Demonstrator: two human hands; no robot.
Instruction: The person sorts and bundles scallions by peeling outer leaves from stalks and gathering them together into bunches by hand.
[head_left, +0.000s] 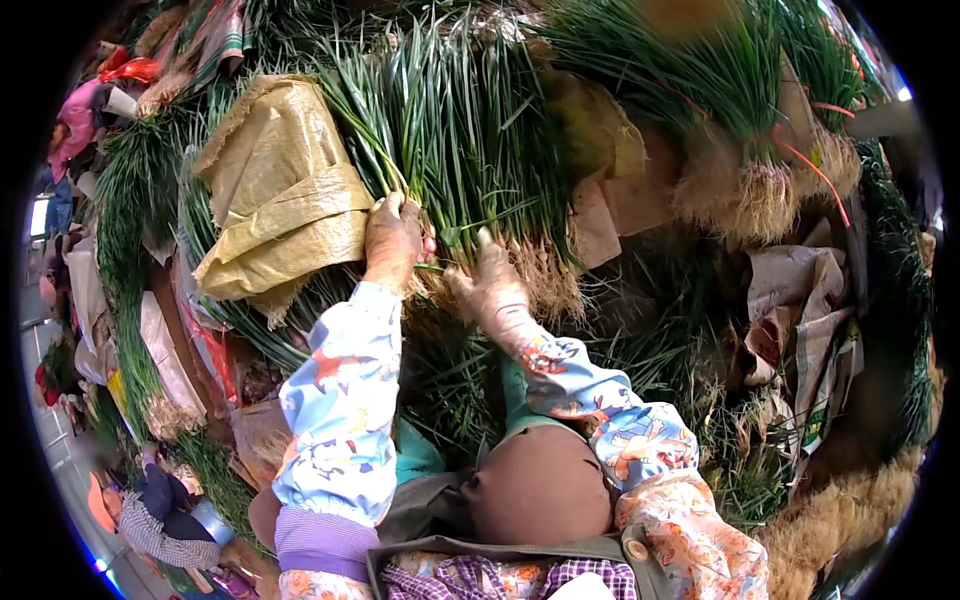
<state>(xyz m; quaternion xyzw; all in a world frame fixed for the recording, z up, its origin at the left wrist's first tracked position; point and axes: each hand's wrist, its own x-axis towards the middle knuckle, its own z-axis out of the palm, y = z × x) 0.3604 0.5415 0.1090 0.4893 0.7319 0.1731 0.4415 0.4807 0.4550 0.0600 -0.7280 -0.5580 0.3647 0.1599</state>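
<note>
A wide spread of spring onions (470, 140) lies in front of me, green leaves pointing away and pale roots (550, 285) toward me. My left hand (393, 240) is closed around the lower stems of a few spring onions at the left side of the spread. To its right, my right hand (492, 283) rests at the root ends, thumb and fingers apart. Its fingertips touch the stems, and I see nothing gripped in it. Just left of my left hand, a folded yellow woven sack (285, 195) covers some of the greens.
Tied bundles of spring onions (750, 130) lie at the upper right, with red ties. A crumpled pale sack (795, 285) is on the right. Loose green leaves (450, 370) cover the ground below my hands. Another person (160, 520) sits at the lower left, and others are farther up.
</note>
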